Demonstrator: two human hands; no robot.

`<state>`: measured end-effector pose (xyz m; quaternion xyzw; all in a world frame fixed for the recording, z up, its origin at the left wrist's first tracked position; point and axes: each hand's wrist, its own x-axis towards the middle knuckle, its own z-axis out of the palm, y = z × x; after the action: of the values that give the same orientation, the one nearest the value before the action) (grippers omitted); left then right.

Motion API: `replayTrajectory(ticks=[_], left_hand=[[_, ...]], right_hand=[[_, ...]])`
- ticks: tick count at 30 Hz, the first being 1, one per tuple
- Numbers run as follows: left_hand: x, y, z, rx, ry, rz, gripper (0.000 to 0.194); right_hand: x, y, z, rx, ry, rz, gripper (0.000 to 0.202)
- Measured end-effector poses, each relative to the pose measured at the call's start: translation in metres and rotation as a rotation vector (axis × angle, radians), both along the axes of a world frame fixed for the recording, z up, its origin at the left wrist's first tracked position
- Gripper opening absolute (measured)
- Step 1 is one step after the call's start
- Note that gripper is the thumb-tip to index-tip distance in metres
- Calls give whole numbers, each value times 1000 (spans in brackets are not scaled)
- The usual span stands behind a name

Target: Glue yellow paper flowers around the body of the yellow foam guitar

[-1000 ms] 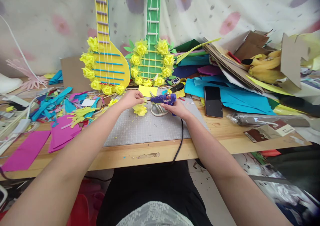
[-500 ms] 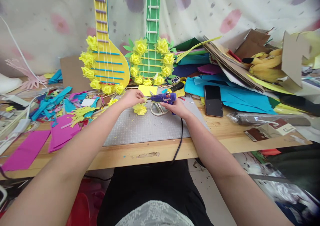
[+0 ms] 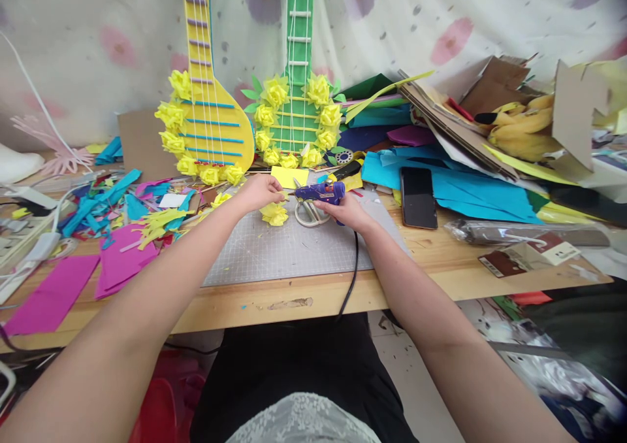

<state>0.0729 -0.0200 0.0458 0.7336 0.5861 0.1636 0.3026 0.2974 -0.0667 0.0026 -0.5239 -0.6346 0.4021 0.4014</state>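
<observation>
My right hand (image 3: 350, 212) is wrapped around the handle of a purple-blue hot glue gun (image 3: 321, 193), its nozzle pointing left. The nozzle reaches close to my left hand (image 3: 262, 193), whose fingers are pinched together. At those fingertips shows a small yellow paper piece (image 3: 283, 195), mostly hidden. A yellow paper flower (image 3: 274, 214) is just below the left fingers, over the grey cutting mat (image 3: 294, 253). Scissors (image 3: 309, 214) with pale handles lie on the mat beneath the glue gun. Behind them is a yellow paper sheet (image 3: 290, 176).
A yellow paper guitar (image 3: 220, 126) and a green one (image 3: 298, 119), both trimmed with yellow flowers, lean at the back. Paper scraps (image 3: 125, 250) litter the left. A phone (image 3: 418, 198), blue paper (image 3: 482, 191) and cardboard (image 3: 571, 119) occupy the right. The gun's black cord (image 3: 353, 273) crosses the table's front edge.
</observation>
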Motion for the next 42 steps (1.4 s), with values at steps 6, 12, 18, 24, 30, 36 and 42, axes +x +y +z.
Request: replayTrajectory(ticks=[6,12,18,24,30,36,42], left_hand=[[1,1,-2,-11,-1,-10,18],[0,2,-3,18,29,8,16],[3,-2,2,30,49,-7,18],[5,-1,3,38,45,-27,15],[1,4,-4,46,25,-22,13],[-5,2,-4,63,-112,8,27],[-4,-8,11,-50,-271,14,17]], right_hand=[[0,-3,5,-8,26,-15,33],[1,-2,3,0,17,-3,32],[0,-1,-1,7,-2,10,31],[2,5,-8,41,-37,23,39],[4,8,-10,82,-49,-15,40],[4,5,-4,84,-3,-37,46],[5,3,2,33,-25,-102,46]])
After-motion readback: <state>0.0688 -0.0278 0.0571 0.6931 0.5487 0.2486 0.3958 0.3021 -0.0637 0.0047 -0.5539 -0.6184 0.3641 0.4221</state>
